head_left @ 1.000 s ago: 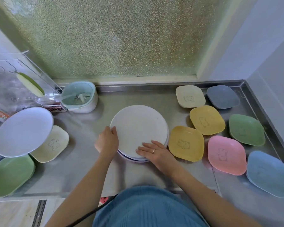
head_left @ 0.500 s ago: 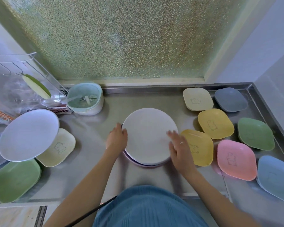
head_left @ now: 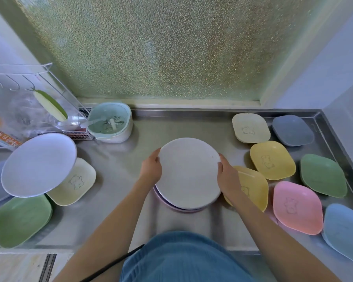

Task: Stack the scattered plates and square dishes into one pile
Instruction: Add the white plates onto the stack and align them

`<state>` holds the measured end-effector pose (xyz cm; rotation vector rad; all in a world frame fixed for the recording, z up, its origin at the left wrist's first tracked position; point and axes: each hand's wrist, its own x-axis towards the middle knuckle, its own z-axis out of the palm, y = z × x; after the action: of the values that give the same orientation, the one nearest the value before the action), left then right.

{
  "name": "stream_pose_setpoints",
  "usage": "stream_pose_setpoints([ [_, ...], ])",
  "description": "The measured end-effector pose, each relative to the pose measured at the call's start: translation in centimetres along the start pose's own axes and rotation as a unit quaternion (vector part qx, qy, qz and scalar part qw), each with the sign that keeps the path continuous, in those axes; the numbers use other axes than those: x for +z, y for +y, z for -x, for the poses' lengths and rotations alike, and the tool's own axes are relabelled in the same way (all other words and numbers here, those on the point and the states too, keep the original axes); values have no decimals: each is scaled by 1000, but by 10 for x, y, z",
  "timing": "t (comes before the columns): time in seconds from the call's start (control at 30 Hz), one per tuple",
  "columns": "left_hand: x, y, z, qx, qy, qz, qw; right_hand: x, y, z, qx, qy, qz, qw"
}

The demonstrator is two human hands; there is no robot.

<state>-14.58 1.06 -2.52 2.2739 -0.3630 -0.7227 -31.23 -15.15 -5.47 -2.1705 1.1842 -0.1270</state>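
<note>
The pile of round plates is gripped at opposite rims by the left hand and the right hand, mid-desk. The rims should be squared before square dishes are added. A whitish utensil is held in the pale-green basket.

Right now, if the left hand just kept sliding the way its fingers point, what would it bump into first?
The left hand grips the white round plate, fingers pointing away from the person toward the window. Past the rim only bare counter shows, then probably the back ledge.
</note>
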Motion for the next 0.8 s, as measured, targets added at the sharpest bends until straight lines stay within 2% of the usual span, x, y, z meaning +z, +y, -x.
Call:
stream_pose_setpoints([
  [0.13,0,-4,-1,-13,4,33,999,-3,-5,-6,-5,-1,-10,1000],
  [0.27,-4,-19,3,-37,56,51,996,3,-17,-7,-36,-22,-12,999],
  [0.63,-80,-82,15,-109,172,95,975,61,-91,6,-117,-129,-35,984],
  [0.8,-105,-102,13,-118,188,100,970,84,-113,20,-122,-130,-26,984],
])
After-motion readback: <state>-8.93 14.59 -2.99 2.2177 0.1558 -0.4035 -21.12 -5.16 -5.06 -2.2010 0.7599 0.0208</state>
